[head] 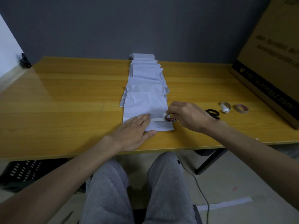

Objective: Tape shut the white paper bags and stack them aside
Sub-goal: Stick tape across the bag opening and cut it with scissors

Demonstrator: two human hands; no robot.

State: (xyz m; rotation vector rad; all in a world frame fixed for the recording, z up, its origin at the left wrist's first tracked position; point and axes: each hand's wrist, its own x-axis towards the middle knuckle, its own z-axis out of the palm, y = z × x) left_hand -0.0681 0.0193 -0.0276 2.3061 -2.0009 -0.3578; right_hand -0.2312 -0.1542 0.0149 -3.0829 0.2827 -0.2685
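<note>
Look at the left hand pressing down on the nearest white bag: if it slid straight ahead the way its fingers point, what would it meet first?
Probably the tape roll held in the right hand. The left hand points along the strip of tape on the nearest bag, towards that roll.

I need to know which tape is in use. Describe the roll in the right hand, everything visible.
The tape roll is a small ring of pale tape with red print on its side, standing on edge at the right edge of the nearest white paper bag. The right hand grips it from above. A strip is drawn leftward across the bag, its free end under the fingertips of the left hand.
</note>
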